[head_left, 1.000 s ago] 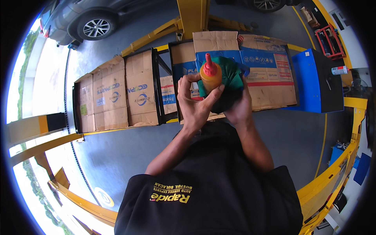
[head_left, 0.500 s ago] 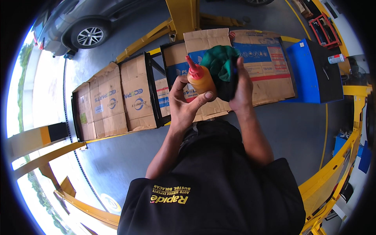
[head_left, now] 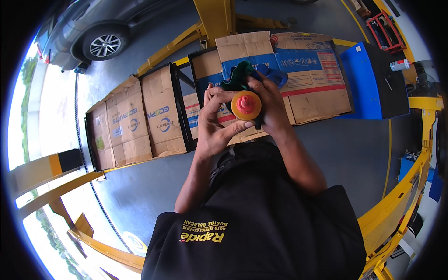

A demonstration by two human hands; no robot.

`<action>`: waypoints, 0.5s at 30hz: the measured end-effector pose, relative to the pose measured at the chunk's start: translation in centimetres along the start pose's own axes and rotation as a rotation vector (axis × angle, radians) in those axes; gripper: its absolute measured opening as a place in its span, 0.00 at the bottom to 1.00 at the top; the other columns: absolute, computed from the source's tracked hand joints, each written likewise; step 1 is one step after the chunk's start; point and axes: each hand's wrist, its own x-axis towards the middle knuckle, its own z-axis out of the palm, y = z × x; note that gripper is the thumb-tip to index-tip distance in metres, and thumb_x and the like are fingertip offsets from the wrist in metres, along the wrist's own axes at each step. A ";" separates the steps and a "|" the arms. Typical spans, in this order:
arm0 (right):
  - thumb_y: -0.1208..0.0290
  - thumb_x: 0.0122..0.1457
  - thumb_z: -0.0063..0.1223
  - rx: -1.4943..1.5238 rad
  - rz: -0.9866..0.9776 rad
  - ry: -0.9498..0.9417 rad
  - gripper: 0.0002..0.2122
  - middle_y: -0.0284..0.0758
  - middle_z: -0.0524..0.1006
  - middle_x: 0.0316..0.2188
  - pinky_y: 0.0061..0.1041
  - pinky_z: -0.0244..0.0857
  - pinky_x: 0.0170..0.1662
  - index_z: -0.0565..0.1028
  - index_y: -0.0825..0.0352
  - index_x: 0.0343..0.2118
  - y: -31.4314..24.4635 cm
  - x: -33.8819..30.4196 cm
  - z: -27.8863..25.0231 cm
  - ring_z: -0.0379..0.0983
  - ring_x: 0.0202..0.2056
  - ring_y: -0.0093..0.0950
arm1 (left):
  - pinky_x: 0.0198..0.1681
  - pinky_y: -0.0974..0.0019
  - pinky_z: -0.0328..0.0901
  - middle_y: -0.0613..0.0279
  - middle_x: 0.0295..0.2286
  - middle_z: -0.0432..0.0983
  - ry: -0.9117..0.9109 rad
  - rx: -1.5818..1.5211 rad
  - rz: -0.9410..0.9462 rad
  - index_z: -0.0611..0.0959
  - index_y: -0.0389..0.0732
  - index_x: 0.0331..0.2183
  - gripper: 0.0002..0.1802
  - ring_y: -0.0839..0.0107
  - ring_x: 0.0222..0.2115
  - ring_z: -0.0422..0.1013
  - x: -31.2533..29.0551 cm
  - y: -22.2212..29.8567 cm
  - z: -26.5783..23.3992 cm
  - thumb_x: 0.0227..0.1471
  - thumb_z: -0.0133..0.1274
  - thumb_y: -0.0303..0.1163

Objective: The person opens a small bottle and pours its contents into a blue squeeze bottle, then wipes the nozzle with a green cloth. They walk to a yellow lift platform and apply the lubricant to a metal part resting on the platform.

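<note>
My left hand [head_left: 212, 123] is closed round a squeeze bottle [head_left: 246, 105] with amber sides and a red nozzle cap. The nozzle points up toward me, so most of the bottle's body is hidden below its top. My right hand [head_left: 274, 112] is closed on a crumpled green cloth [head_left: 239, 77], which bunches against the bottle's far side. A blue piece of fabric [head_left: 276, 76] sticks out beyond the right fingers; I cannot tell whether it is part of the same cloth. Both hands are above a bench covered with flattened cardboard [head_left: 305, 81].
A blue box-like cabinet [head_left: 361, 86] stands at the bench's right end, with a spray can [head_left: 400, 65] by its far edge. Yellow lift posts and arms [head_left: 217, 23] rise beyond the bench. A grey car [head_left: 105, 44] is parked at the far left.
The bottle has tipped from leaning left to nozzle toward me. My right hand has moved left with the cloth, bringing it against the bottle. Some blue fabric now shows.
</note>
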 end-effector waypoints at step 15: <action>0.59 0.82 0.50 0.188 -0.210 0.022 0.21 0.36 0.78 0.60 0.31 0.78 0.58 0.68 0.67 0.68 3.5 -3.2 -0.1 0.79 0.55 0.26 | 0.73 0.51 0.61 0.53 0.56 0.80 0.173 -0.066 -0.226 0.81 0.38 0.63 0.46 0.56 0.67 0.69 0.8 2.3 1.1 0.49 0.83 0.47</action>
